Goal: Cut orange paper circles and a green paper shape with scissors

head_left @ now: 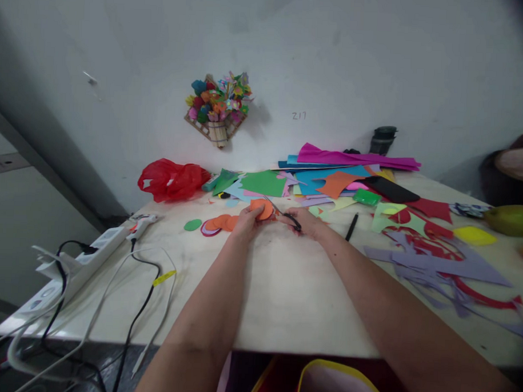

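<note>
Over the counter (292, 300), the left hand (245, 223) pinches an orange paper circle (266, 209); just right of it, the right hand (310, 222) grips black-handled scissors (293, 221). Left of the hands lie orange discs (221, 222) (a green disc (193, 225) sits farther out), and right of them a black pen (352, 226).

I watch from far away through one head camera. It sits up above the two arms (208, 308) and looks forward and down along them to the hands (245, 223), near the middle. The surface (301, 300) is close below, its front edge (299, 353) low in my view. The wall (356, 56) stands farther back, up top.
</note>
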The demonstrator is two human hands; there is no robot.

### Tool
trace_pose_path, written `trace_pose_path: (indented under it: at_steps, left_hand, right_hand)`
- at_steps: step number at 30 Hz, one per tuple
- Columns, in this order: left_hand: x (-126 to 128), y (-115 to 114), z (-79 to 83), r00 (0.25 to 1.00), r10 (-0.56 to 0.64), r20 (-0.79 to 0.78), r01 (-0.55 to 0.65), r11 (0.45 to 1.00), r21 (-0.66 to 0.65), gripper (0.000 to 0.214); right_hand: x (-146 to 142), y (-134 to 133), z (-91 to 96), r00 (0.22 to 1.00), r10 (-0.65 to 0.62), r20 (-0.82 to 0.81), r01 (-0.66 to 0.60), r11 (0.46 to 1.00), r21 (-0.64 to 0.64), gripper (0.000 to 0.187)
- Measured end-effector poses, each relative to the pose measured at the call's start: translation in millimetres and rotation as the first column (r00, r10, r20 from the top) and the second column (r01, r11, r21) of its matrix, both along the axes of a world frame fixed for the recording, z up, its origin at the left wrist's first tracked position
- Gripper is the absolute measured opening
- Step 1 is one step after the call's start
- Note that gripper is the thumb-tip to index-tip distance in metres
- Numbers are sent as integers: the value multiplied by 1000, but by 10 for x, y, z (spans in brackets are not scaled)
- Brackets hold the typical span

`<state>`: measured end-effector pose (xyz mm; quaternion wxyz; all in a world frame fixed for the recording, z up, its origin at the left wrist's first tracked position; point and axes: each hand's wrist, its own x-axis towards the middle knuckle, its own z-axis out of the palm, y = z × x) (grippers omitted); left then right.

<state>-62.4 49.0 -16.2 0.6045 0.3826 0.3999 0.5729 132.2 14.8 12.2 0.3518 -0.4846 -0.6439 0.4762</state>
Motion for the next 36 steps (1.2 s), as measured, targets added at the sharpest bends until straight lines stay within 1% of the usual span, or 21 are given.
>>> trace_pose_path:
  at_steps: [7,11,13,18,20,23,26,30,33,36]
  left_hand:
    - [25,-38,42,1000,-2,30,2,1000,-2,26]
    - [12,-22,27,999,8,36,-8,1000,2,22]
    - [-2,-5,13,999,5,37,-5,1000,7,23]
    - [7,-22,31,999,17,48,-17,1000,5,25]
    - [23,-49,56,999,25,48,-25,1000,-3,22]
    - [34,-83,84,1000,12,27,-12,1000,-2,22]
    - [33,-94,91,1000,-4,0,4,1000,10,26]
    - [40,-89,80,999,-8,-44,8,1000,13,20]
    - [53,-86,71,998,10,-64,-9,1000,23,18]
    - [63,-100,75,993,-16,-121,21,999,42,19]
  right_hand:
    - [-13,-5,21,1000,-12,17,12,1000,5,42]
    - [-15,17,-1,1000,-15,-4,15,1000,-5,43]
    - [-14,29,-14,1000,-15,-3,15,1000,-3,43]
    - [-12,5,11,999,-31,-10,31,1000,6,40]
    - [-13,-13,36,998,-56,-30,55,998,-20,38]
    - [-9,-13,56,989,-126,-79,121,991,-62,36]
    - [4,22,56,967,-226,-115,215,972,-96,33]
    - [26,44,77,938,-322,-126,306,943,-127,36]
    - [34,13,111,927,-337,-166,317,939,-137,37]
    - [34,-6,119,925,-303,-231,276,951,-143,32]
